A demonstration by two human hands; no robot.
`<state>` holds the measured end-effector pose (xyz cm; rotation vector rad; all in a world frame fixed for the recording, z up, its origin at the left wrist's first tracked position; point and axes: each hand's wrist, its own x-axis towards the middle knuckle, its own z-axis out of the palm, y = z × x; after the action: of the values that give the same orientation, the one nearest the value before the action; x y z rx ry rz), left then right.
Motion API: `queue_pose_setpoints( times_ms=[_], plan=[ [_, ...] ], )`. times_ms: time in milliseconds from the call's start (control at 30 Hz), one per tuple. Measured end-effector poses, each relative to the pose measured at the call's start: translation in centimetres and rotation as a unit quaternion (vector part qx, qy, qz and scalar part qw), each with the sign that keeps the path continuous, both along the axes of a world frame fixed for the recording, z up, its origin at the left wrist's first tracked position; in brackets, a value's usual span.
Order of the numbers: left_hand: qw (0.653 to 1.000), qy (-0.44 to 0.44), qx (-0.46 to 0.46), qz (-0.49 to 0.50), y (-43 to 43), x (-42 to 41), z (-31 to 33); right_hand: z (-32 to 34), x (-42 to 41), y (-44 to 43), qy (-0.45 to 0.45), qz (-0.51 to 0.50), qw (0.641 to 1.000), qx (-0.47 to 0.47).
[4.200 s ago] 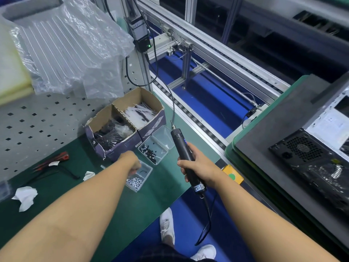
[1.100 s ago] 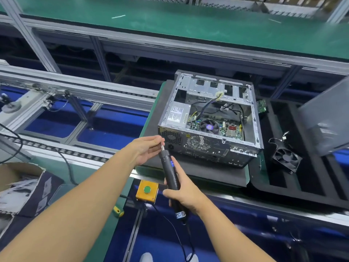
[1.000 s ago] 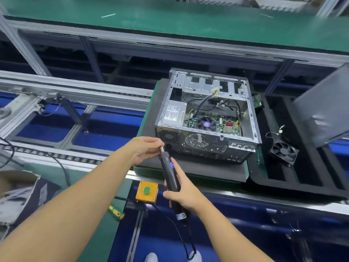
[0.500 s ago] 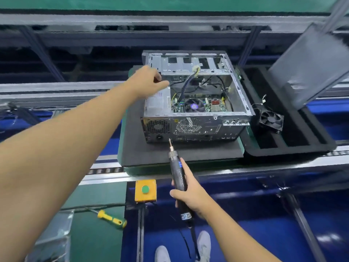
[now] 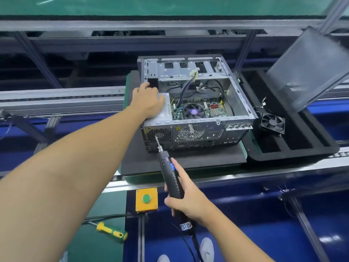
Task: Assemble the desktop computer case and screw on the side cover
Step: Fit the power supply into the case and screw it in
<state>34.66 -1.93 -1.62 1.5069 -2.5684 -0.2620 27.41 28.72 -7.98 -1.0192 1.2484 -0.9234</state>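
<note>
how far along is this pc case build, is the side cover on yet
Not yet. Done: the open case lies on its foam pad with board and cables already inside. In hand: the left hand rests flat on the power supply corner, while the right hand points the electric screwdriver at the rear panel, near the supply's grille. Left: the side cover leans off to the right, unfitted and unscrewed.

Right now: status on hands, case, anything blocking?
Left hand flat on the power supply, bracing. Right hand grips electric screwdriver, bit at the case rear panel. Case open; side cover propped to the right. Nothing blocking.
</note>
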Motion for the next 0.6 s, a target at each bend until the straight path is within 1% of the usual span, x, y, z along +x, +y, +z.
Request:
queue_pose_setpoints(
  times_ms=[267, 500, 600],
  plan=[
    [0.999, 0.012, 0.01, 0.031, 1.4, 0.3, 0.0, 1.1, 0.7, -0.7, 0.021, 0.001, 1.0, -0.012],
    [0.999, 0.014, 0.019, 0.033, 1.8, 0.4, 0.0, 1.2, 0.9, -1.4, 0.002, -0.003, 1.0, 0.005],
    [0.999, 0.023, 0.02, 0.033, 1.8, 0.4, -0.1, 1.3, 1.2, -1.3, 0.01, -0.005, 1.0, 0.009]
  ],
)
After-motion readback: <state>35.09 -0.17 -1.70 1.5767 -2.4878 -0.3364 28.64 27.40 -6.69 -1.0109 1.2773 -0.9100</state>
